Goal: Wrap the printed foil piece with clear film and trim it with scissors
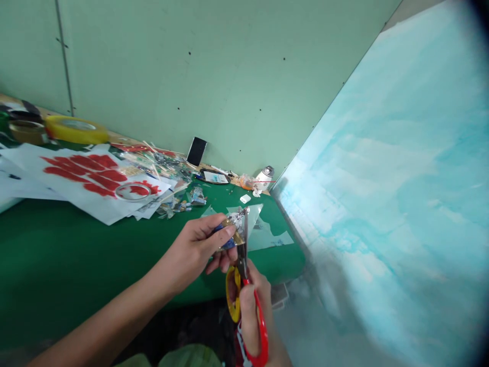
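Observation:
Between its thumb and fingers, my left hand [208, 242] pinches a small crinkled piece of shiny foil-like material [237, 224] with blue and gold parts. My right hand [254, 300] is closed around the handles of a pair of scissors [243, 262], one handle red and the other yellow. The scissor blades point up and away from me, against the right side of the shiny piece. Whether the blades are fully closed is hard to tell. Beneath and beyond both hands lie thin translucent sheets [269, 235] on the green table [153, 255].
White papers with red painted shapes [86, 173], a yellow tape roll [76, 130] and a heap of clear scraps [168, 165] lie at the left. A dark phone [196, 151] leans against the green wall. A white container [265, 178] stands at the back corner.

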`<state>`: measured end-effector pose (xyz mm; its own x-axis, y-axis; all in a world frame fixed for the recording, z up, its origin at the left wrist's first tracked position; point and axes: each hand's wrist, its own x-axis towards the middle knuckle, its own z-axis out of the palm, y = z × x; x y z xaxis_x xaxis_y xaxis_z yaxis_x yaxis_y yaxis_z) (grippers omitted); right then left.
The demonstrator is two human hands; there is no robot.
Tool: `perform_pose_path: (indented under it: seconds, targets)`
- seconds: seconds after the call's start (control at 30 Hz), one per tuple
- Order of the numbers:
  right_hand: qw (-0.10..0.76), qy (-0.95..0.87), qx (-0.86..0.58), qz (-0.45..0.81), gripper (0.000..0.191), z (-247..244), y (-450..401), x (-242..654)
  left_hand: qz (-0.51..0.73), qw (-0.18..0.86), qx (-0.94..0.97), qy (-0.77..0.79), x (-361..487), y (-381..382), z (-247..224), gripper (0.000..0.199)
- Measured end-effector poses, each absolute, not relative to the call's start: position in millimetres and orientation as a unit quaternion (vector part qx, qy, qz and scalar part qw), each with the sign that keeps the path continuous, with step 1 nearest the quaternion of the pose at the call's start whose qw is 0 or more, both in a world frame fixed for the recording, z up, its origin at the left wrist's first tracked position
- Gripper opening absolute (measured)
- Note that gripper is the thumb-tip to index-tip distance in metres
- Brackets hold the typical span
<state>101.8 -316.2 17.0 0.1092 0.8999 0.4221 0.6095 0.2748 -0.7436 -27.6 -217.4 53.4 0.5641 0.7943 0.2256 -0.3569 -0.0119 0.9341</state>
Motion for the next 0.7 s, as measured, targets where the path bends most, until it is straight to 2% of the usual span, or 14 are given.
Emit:
perform_pose_path:
  seconds: [0.4, 0.7]
  targets:
    - [0.475, -0.62, -0.607, 0.146, 0.056, 8, -331, 103, 0.405, 0.701, 0.557, 0.185, -27, -218, 52, 0.029]
    - [0.479, -0.62, -0.606, 0.138, 0.063, 8, -322, 101, 0.407, 0.703, 0.553, 0.185, -23, -219, 50, 0.031]
